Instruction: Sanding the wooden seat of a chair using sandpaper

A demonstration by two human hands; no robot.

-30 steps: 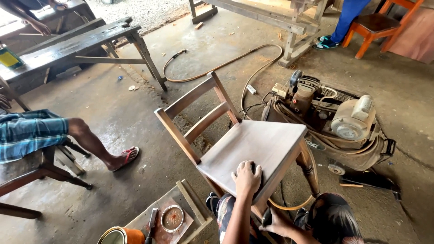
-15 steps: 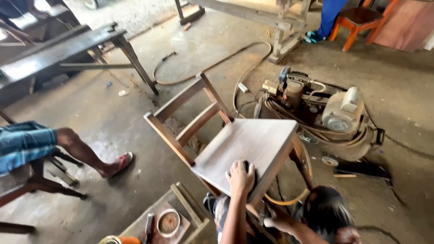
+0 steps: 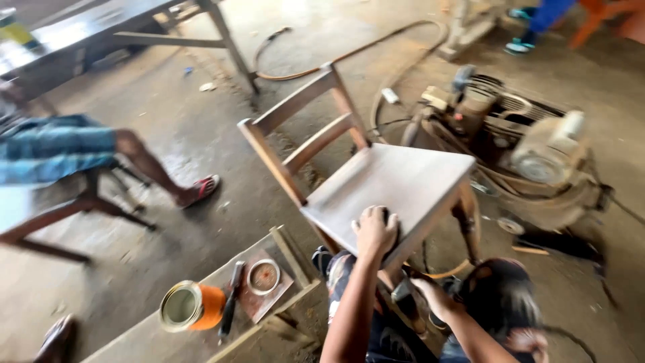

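Centre of the frame: the wooden chair (image 3: pixel 376 181) stands on the concrete floor, seat bare. The left hand (image 3: pixel 375 232) presses fingers-together on something dark at the seat's front edge. Lower down, the right hand (image 3: pixel 433 296) grips under the seat; what it's pinching, I cannot tell. An orange tin (image 3: pixel 191 306) lies lower left.

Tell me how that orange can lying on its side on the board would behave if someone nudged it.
The orange can lies on its side, so it would probably roll along the board. Its round open mouth shows, so any contents might spill. The tool right beside it might stop a roll that way.
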